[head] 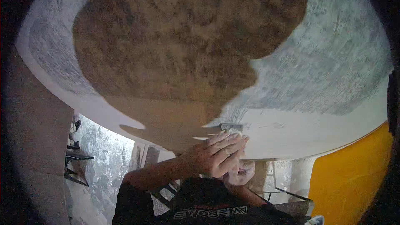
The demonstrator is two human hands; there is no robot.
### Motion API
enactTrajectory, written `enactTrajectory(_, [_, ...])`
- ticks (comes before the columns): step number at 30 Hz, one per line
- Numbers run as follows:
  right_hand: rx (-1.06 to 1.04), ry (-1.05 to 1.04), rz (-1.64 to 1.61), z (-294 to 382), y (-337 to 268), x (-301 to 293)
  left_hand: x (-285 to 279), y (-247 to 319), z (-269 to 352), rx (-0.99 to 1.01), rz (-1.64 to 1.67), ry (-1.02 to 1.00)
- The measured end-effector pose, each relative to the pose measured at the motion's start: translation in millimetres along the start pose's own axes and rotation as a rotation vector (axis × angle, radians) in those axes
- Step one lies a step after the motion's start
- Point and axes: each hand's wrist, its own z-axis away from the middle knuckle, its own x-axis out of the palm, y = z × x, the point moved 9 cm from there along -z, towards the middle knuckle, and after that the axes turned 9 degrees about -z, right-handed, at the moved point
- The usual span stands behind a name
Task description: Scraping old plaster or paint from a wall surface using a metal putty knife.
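Note:
A broad, curved surface [281, 131] with white and streaky grey patches spreads before me; a big brown area on it looks like shadow. Against its lower part rests a small, flat, grey-edged tool [231, 127], perhaps a scraper or sanding block. My left hand [223, 153] lies over my right, its fingers reaching up to the tool. My right hand [243, 172], whitened as if by dust, is curled below and behind it and seems to grip the tool, though its fingers are largely hidden.
Black metal frames, perhaps of chairs, stand at lower left [76, 159] and lower right [290, 195]. A yellow sheet or panel [350, 175] is at the right. The floor [103, 150] is blotched grey and white. Shoes, perhaps another person's, show at the left [75, 126].

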Motion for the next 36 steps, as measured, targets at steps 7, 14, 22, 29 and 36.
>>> enactTrajectory(7, [0.017,0.188,-0.182,-15.0,-10.4,15.6,-9.1,-5.0,-10.9,0.046,0.022,0.016])
enactTrajectory(14, [-0.043,0.161,0.023,-13.4,-23.3,8.2,-0.8,-0.7,-3.9,0.044,0.055,-0.016])
enactTrajectory(22, [0.044,0.183,0.008,0.6,-14.8,3.2,5.6,1.3,-2.0,0.035,-0.022,-0.013])
enactTrajectory(29, [-0.01,0.365,0.117,-5.0,-33.0,0.9,0.9,4.8,-11.6,0.083,0.034,-0.013])
enactTrajectory(36, [-0.175,0.21,0.078,-18.1,-37.2,8.0,-4.1,1.0,-21.6,0.078,0.088,-0.003])
